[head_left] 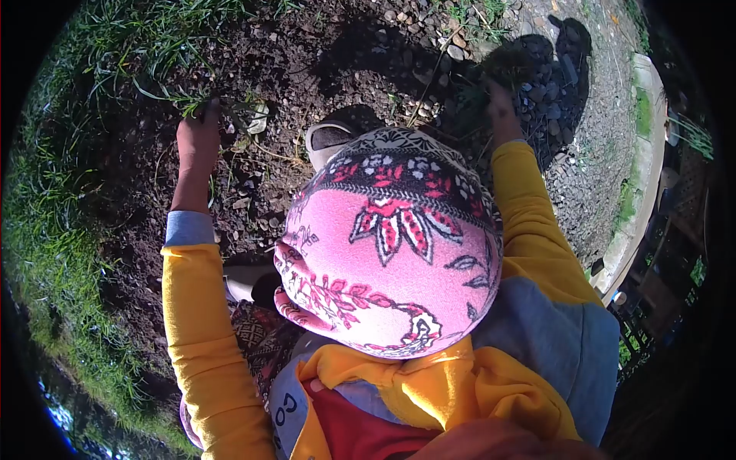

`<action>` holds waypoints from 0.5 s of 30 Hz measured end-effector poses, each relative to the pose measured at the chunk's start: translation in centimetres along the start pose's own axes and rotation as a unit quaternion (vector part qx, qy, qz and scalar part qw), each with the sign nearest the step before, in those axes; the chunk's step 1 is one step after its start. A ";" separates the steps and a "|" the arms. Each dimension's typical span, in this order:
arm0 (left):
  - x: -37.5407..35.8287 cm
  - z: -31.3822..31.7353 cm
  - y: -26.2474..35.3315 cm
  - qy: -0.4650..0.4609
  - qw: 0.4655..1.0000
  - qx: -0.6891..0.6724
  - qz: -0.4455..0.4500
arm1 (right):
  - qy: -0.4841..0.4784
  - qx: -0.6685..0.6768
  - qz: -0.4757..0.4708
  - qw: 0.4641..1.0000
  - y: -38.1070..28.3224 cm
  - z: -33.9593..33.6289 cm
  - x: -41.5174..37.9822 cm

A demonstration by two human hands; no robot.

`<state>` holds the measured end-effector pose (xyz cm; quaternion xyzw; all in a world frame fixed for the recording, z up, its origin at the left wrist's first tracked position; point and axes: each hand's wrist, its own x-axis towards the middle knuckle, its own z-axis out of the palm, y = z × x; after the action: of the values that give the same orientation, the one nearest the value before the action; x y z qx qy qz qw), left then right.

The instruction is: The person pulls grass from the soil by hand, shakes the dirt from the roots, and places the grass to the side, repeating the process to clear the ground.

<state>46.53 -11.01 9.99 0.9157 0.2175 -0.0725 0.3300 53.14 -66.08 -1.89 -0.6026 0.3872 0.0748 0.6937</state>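
Observation:
My left hand (199,142) reaches down to the dark soil at the left. Its fingers are closed at the base of a small green grass tuft (188,102). Farther right, my right hand (502,111) is closed around a bunch of pulled grass (471,98), partly lost in shadow. Long thin stalks stretch near that bunch. Both arms wear yellow sleeves, and a pink patterned cloth (391,276) covers my knees between them.
Thick grass (69,207) borders the soil (138,222) on the left. Pebbles (455,52) lie at the top, beside a grey gravelly surface (594,153). A concrete edge (650,138) curves along the right. My shoe (326,140) shows beyond the cloth.

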 end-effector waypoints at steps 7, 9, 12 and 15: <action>1.1 0.0 -2.1 0.025 1.000 -0.002 0.009 | 0.081 -0.105 -0.091 0.987 -3.5 -1.6 1.9; 0.6 0.5 -1.9 0.019 1.000 -0.017 0.004 | 0.104 -0.214 -0.173 0.956 0.6 -4.4 5.6; -0.2 1.0 -0.7 0.008 1.000 -0.001 0.007 | 0.157 -0.360 -0.178 0.902 3.7 -2.7 2.2; -0.5 1.0 -0.3 -0.012 1.000 0.016 -0.008 | 0.083 -0.526 -0.245 0.810 5.2 -2.8 1.6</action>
<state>45.96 -11.62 9.14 0.9182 0.2194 -0.0900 0.3173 50.03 -67.82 -6.87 -0.9542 0.1844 0.0448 0.2315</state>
